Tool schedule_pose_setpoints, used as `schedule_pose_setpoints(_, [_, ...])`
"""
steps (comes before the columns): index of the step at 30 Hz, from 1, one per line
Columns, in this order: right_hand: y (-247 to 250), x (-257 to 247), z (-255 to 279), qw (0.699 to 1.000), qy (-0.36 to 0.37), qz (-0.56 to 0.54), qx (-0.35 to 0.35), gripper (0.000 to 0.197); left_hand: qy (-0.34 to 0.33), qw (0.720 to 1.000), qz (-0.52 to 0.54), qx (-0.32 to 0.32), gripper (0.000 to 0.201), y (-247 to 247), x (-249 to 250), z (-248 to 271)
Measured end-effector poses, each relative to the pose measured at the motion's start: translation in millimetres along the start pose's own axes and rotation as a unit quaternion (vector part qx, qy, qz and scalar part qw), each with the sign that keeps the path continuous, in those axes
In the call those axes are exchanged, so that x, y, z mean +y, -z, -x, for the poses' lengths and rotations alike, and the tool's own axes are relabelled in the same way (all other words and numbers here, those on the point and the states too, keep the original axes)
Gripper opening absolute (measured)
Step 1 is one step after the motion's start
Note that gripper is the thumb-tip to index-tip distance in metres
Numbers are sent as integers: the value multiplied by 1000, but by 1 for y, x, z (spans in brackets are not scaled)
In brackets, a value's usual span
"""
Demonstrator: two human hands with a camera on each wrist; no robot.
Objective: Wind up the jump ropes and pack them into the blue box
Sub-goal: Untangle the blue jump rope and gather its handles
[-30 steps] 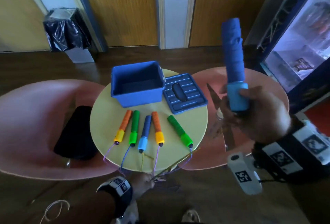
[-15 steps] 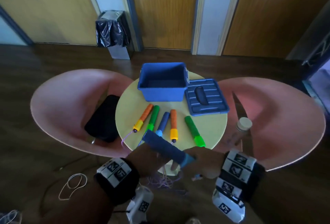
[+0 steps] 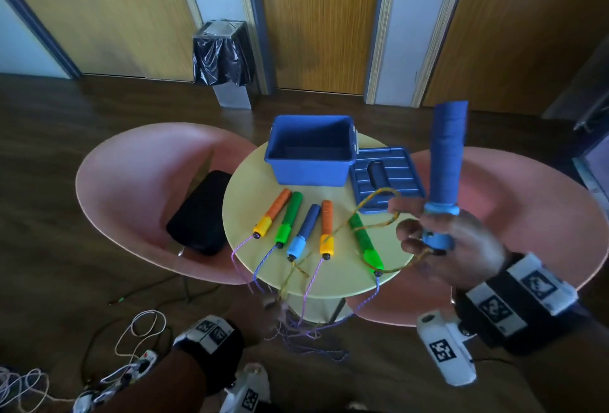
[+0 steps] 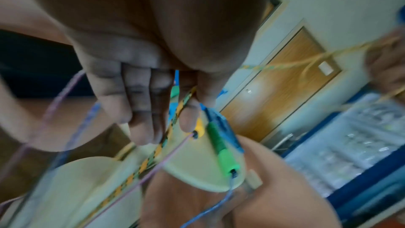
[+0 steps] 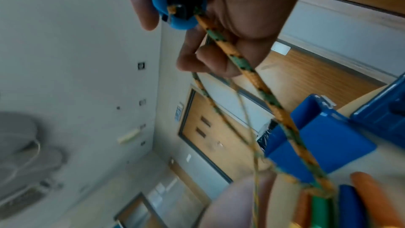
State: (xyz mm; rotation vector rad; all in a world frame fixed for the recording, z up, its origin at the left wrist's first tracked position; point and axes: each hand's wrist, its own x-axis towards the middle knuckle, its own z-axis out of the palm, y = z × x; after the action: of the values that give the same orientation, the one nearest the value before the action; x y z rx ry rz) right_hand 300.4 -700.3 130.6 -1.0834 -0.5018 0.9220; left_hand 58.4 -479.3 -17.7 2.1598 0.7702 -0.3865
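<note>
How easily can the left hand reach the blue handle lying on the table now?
Probably yes. The left hand pinches the orange rope just below the table edge, and the lying blue handle is right above it, uncovered. It must release the rope first.

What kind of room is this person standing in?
Probably a lounge or waiting corner of an office or school building: wooden doors line the wall, a lined bin stands on dark wood flooring, and two pink chairs flank a small round yellow table.

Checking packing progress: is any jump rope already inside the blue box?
No. In the head view the blue box stands open and empty, with five handles lying on the yellow table.
</note>
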Motion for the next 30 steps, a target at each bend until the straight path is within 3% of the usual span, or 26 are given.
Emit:
schedule_pose_setpoints(4, [-4,36,5,982,-110,155,8,47,-97,992,81,10,34,23,76,8])
schedule_pose_setpoints(7, [-20,56,7,943,-139,295,-61,35,-166,978,128,13,34,38,128,15])
schedule_pose_setpoints(9, [-29,62,8,940,-151,293,-84,39,-185,971,153,12,30,48,149,19])
schedule_pose_setpoints(12, [-30,60,6,963,-189,189,-47,38,-200,963,179,12,28,57,160,28])
schedule_pose_setpoints(15, [-27,49,3,965,-187,183,-19,16,-192,961,192,44,27,58,153,31])
schedule_pose_setpoints(19, [-25,25,2,978,-157,139,-13,14,-161,969,181,42,25,48,129,19])
schedule_pose_setpoints(22, [-34,0,8,993,-103,54,-35,8,-150,982,114,29,19,32,111,5])
schedule_pose_setpoints(26, [-36,-28,11,999,7,-30,29,7,-56,998,35,1,30,5,80,-14])
schedule_pose_setpoints(28, [-31,-33,11,998,27,-8,62,4,-28,999,6,-19,31,-1,72,-17])
schedule_pose_setpoints(30, [-26,-27,13,995,6,75,72,4,-47,998,30,-27,31,-3,78,-16])
